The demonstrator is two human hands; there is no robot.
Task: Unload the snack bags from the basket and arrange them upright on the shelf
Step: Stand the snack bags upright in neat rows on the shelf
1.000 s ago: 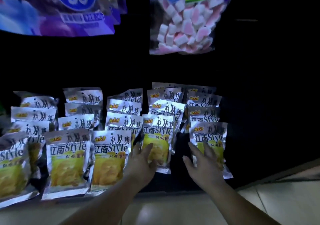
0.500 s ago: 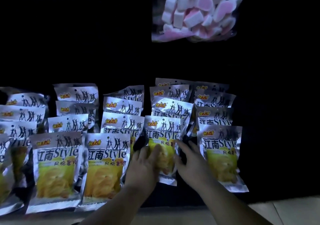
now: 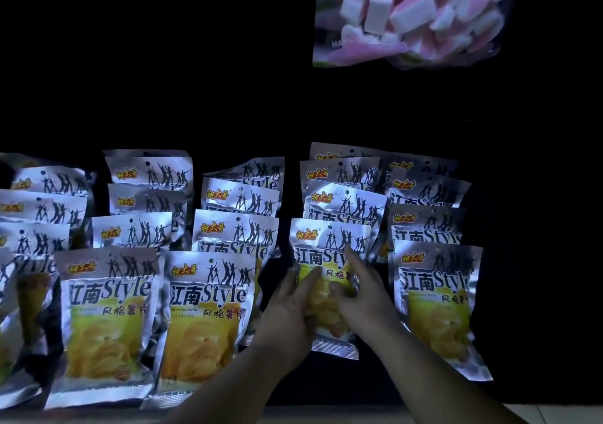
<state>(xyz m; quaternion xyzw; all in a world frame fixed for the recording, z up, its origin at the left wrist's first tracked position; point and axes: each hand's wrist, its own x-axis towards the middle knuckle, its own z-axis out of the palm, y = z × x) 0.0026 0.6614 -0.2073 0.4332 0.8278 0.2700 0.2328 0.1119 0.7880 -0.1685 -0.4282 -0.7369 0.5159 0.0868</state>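
Observation:
Several silver and yellow chip bags stand in rows on a dark shelf point(image 3: 375, 387). Both my hands are on the front bag of the fourth row point(image 3: 323, 244). My left hand point(image 3: 287, 316) holds its left side, thumb lying across the yellow front. My right hand point(image 3: 359, 290) holds its right side, forefinger stretched up over the printed lettering. Neighbouring front bags stand to the left point(image 3: 205, 319) and to the right point(image 3: 437, 299). The basket is out of view.
A clear bag of pink and white marshmallows point(image 3: 414, 15) hangs above at the upper right. The shelf's back is black. A pale floor strip point(image 3: 561, 414) shows at the bottom right, below the shelf's front edge.
My right hand left the far right front bag and joined my left hand on the fourth-row front bag. The view has dropped and moved closer.

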